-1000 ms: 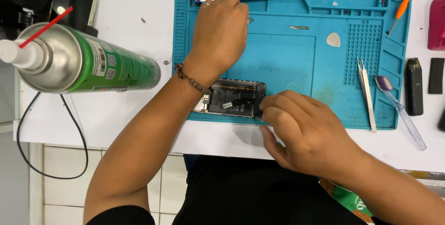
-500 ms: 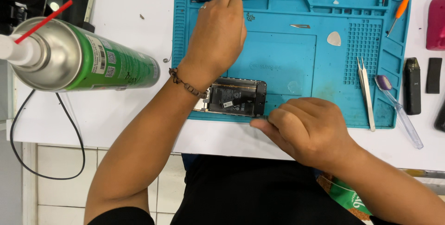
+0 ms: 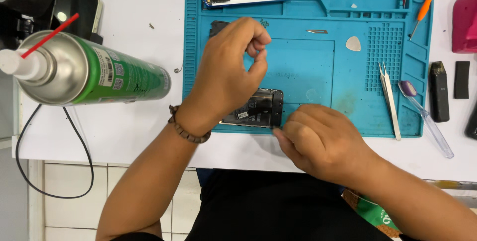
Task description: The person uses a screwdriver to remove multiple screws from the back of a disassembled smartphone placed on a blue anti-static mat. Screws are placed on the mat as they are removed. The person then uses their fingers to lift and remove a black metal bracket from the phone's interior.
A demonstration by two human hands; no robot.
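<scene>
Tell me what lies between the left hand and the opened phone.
Nothing visible. The left hand hangs right over the opened phone, covering its left part; the right hand is at its right end.

The middle of the blue mat [image 3: 308,67] is bare, so a hand can pass there. On the left the big spray can [image 3: 94,72] blocks the worktop [image 3: 149,126]; on the right lie tweezers [image 3: 390,99] and a clear tool [image 3: 427,119].

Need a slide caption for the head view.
Two bare hands, left hand and right hand, work over an opened phone on a blue repair mat.
</scene>
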